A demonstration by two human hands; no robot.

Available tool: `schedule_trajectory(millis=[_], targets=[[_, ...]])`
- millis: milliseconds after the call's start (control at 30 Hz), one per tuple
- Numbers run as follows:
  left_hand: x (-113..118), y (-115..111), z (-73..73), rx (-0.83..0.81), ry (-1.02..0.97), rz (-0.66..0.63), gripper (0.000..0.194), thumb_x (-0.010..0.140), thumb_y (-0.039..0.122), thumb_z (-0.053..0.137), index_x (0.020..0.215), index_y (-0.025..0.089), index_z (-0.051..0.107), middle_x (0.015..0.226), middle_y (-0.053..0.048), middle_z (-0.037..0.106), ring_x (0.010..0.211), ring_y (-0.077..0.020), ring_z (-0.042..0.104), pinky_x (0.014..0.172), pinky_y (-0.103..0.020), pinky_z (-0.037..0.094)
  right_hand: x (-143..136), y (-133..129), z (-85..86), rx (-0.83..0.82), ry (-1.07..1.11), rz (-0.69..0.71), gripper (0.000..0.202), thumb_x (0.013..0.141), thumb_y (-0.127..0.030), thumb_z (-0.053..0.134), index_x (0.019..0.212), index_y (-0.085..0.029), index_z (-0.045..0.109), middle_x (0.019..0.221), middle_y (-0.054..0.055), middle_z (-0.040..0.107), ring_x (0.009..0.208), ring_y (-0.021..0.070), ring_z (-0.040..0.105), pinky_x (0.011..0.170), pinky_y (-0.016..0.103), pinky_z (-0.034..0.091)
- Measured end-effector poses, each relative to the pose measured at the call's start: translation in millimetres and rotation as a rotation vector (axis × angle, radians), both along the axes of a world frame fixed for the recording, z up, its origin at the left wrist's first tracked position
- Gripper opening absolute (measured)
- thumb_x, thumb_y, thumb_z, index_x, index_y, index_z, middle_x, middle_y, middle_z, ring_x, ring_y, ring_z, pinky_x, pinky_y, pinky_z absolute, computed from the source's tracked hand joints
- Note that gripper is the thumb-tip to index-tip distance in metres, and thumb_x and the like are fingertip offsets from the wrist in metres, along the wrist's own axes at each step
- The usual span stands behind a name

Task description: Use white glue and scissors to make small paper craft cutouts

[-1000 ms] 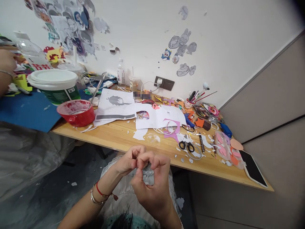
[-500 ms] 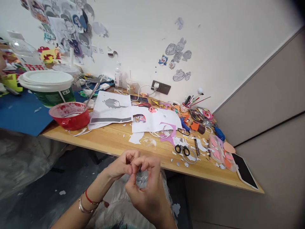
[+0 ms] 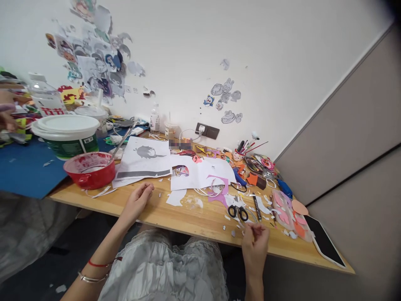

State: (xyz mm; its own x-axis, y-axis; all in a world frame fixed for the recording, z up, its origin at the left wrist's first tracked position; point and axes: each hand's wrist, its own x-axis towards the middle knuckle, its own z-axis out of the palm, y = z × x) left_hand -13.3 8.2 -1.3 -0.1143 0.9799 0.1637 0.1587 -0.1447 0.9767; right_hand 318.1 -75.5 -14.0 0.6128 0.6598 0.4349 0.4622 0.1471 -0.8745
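Observation:
My left hand (image 3: 138, 203) is above the table's front edge, thumb and fingertips pressed together. Anything between them is too small to make out. Just beyond it lie white sheets, the top one a printed sheet (image 3: 145, 161) with a grey cartoon head. My right hand (image 3: 256, 246) is at the front edge farther right, fingers curled into a pinch; what it holds, if anything, does not show. Close behind that hand are black-handled scissors (image 3: 238, 212) and a black marker (image 3: 257, 206), among small paper scraps.
A red bowl (image 3: 90, 173) with a utensil in it stands at left, before a white-lidded tub (image 3: 65, 138). A tablet (image 3: 326, 242) overhangs the right end. Blue-handled scissors (image 3: 239, 179) and a pen cup (image 3: 238, 155) stand farther back. Another person's hand (image 3: 8, 117) shows at far left.
My hands were together over my lap, fingertips meeting. Now they are wide apart, the left moved left over the table, the right moved right. The view has tilted slightly upward.

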Motion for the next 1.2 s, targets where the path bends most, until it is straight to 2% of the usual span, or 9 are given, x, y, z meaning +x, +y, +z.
schedule_trajectory(millis=[67,133,267,333,433,533,667,833,1200], targets=[[2,-2,-2.3,0.032,0.095,0.032,0.040,0.081,0.057,0.038,0.070,0.019,0.045,0.055,0.003,0.040,0.050,-0.0110,0.035,0.048,-0.022,0.028,21,8,-19.2,0.029,-0.103,-0.177,0.010,0.075,-0.028,0.049,0.081,-0.019,0.046,0.067,0.002,0.057,0.061,0.0160,0.055,0.058,0.027,0.042],[6,-6,-4.3,0.056,0.204,0.041,0.040,0.081,0.054,0.039,0.063,0.019,0.044,0.054,0.003,0.042,0.053,-0.0123,0.039,0.053,-0.023,0.031,30,12,-35.7,0.106,-0.358,-0.323,0.009,0.074,-0.022,0.044,0.071,-0.019,0.052,0.061,0.003,0.057,0.057,0.0178,0.053,0.059,0.030,0.041],[17,-13,-9.0,0.072,0.403,0.080,0.035,0.081,0.048,0.042,0.063,0.019,0.051,0.055,0.000,0.050,0.056,-0.0152,0.047,0.057,-0.026,0.033,30,12,-51.4,0.284,-0.624,-0.327,0.020,0.072,-0.010,0.039,0.061,-0.020,0.053,0.057,0.004,0.058,0.055,0.0188,0.051,0.058,0.031,0.040],[19,-13,-11.1,0.083,0.468,0.155,0.032,0.083,0.045,0.039,0.072,0.020,0.055,0.066,-0.003,0.057,0.064,-0.0183,0.052,0.063,-0.028,0.037,28,11,-51.5,0.299,-0.665,-0.338,0.021,0.072,-0.008,0.039,0.061,-0.020,0.053,0.057,0.003,0.058,0.054,0.0183,0.049,0.057,0.030,0.038],[18,-9,-13.8,0.134,0.528,0.239,0.031,0.083,0.041,0.039,0.090,0.018,0.058,0.090,-0.009,0.061,0.088,-0.0238,0.055,0.080,-0.034,0.041,28,10,-48.6,0.283,-0.680,-0.349,0.022,0.071,-0.007,0.039,0.059,-0.021,0.051,0.056,0.003,0.058,0.054,0.0178,0.047,0.057,0.030,0.037],[13,-3,-17.2,0.175,0.565,0.203,0.032,0.082,0.036,0.039,0.096,0.016,0.059,0.099,-0.011,0.062,0.097,-0.0247,0.055,0.090,-0.037,0.040,28,11,-47.2,0.278,-0.674,-0.355,0.022,0.072,-0.009,0.039,0.058,-0.021,0.051,0.056,0.003,0.057,0.054,0.0181,0.048,0.057,0.030,0.038],[9,1,-22.3,0.176,0.587,0.139,0.035,0.085,0.030,0.033,0.102,0.015,0.059,0.096,-0.010,0.066,0.092,-0.0227,0.059,0.086,-0.037,0.045,28,11,-47.1,0.282,-0.682,-0.352,0.021,0.071,-0.007,0.039,0.060,-0.021,0.051,0.056,0.003,0.058,0.055,0.0184,0.048,0.057,0.030,0.038],[8,2,-26.3,0.191,0.614,0.115,0.037,0.083,0.032,0.039,0.109,0.014,0.058,0.101,-0.011,0.066,0.095,-0.0233,0.059,0.088,-0.037,0.045,28,10,-47.0,0.291,-0.706,-0.341,0.021,0.071,-0.007,0.039,0.060,-0.021,0.051,0.056,0.003,0.057,0.055,0.0182,0.048,0.057,0.030,0.038],[7,5,-32.3,0.208,0.660,0.122,0.034,0.083,0.035,0.040,0.100,0.016,0.061,0.100,-0.010,0.066,0.094,-0.0235,0.059,0.086,-0.038,0.045,30,12,-51.1,0.311,-0.692,-0.346,0.022,0.072,-0.006,0.039,0.060,-0.020,0.051,0.056,0.002,0.056,0.056,0.0163,0.046,0.058,0.028,0.036]])
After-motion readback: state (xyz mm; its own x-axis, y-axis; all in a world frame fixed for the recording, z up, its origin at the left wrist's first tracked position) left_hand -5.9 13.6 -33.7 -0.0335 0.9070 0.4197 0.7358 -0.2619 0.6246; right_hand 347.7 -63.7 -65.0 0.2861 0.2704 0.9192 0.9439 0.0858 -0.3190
